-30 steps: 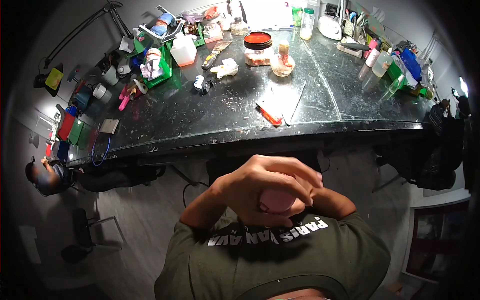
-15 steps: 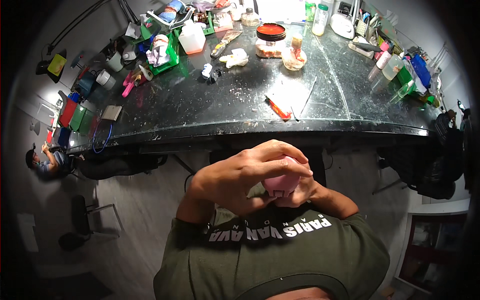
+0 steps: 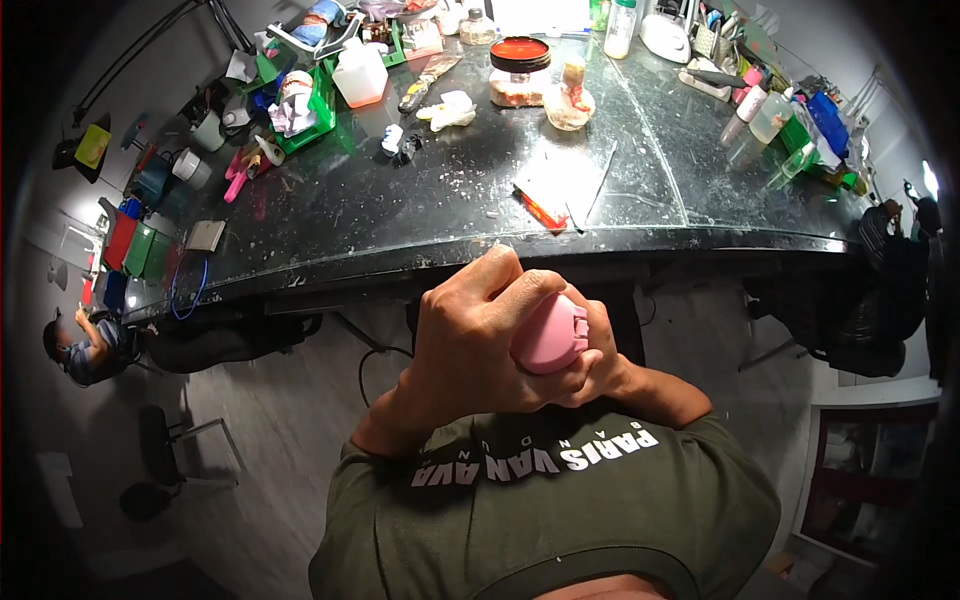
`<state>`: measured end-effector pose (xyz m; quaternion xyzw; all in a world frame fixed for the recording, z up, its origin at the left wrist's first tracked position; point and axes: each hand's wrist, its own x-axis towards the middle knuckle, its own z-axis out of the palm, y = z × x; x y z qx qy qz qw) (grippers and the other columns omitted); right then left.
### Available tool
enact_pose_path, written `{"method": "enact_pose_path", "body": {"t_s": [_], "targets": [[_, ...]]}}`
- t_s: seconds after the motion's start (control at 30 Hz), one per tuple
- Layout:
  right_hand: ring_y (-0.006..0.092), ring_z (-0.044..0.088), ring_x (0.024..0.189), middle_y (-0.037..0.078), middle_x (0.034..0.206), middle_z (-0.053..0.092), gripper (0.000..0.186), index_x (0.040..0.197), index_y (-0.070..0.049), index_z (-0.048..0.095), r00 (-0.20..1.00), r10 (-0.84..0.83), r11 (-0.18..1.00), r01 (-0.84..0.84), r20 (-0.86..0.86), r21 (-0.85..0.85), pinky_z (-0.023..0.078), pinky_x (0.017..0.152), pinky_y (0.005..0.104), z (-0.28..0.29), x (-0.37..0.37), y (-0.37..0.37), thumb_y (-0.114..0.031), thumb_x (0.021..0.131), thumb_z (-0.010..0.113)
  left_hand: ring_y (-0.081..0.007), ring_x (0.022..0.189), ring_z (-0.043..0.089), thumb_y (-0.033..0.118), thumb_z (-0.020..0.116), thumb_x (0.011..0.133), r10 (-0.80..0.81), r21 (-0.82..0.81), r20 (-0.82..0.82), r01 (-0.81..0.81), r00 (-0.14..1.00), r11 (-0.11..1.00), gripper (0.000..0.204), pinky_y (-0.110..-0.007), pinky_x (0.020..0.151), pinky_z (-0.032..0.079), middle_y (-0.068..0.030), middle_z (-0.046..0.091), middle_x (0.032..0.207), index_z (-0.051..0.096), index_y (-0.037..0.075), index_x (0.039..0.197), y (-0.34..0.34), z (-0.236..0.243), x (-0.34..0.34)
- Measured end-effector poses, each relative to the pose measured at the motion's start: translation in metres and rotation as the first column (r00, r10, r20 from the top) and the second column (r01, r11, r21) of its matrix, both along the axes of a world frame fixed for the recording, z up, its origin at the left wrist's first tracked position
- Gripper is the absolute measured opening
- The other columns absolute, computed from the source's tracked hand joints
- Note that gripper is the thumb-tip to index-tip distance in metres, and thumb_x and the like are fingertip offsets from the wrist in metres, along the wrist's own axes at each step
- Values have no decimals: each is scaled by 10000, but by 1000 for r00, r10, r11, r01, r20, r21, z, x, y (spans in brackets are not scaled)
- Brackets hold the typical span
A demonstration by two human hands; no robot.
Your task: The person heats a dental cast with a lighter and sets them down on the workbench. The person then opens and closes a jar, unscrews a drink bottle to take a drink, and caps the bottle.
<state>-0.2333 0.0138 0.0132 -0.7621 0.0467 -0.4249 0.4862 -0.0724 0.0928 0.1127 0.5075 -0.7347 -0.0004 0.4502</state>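
A rounded pink plastic case [image 3: 549, 336], with a notched clasp or hinge on its edge, is held in front of my chest, just short of the table's front edge. My left hand [image 3: 478, 325] curls over it from the left with bent fingers. From the right, my right hand [image 3: 602, 362] grips the same case, its thumb pressed near the notched part. Whether the case is open at all, and what it might contain, cannot be seen.
Past the case runs the dark worktable [image 3: 400, 225]. On it lie a red-handled cutter [image 3: 541, 212], a thin metal tool [image 3: 603, 180] and crumpled tissue [image 3: 448, 111]. Behind stand a dark-lidded jar [image 3: 519, 75] and a glass bottle [image 3: 570, 105]. Seated people [image 3: 95, 345] are at both sides.
The pink case has turned, so its notched edge now points right instead of toward me. My left hand has shifted round it, knuckles higher. The view has moved slightly.
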Motion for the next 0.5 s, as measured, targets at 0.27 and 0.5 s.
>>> {"method": "enact_pose_path", "body": {"t_s": [0.27,0.5], "targets": [[220,734,783,134,930,711,607,1204,23,564,998,-48,999,48,43,17,579,709,343,1,0,4,-204,729,866,-207,637,573,358,955,635,72,14,-28,-71,997,997,535,-341,587,489,-77,557,795,724,38,997,4,5,-3],[176,736,801,100,931,735,651,1201,-3,580,993,-115,993,115,40,-2,589,719,321,12,-2,-1,-128,645,894,-127,734,619,746,557,940,-59,48,-673,123,737,991,782,-284,622,475,-87,642,878,654,-20,1062,-8,-18,10]]}}
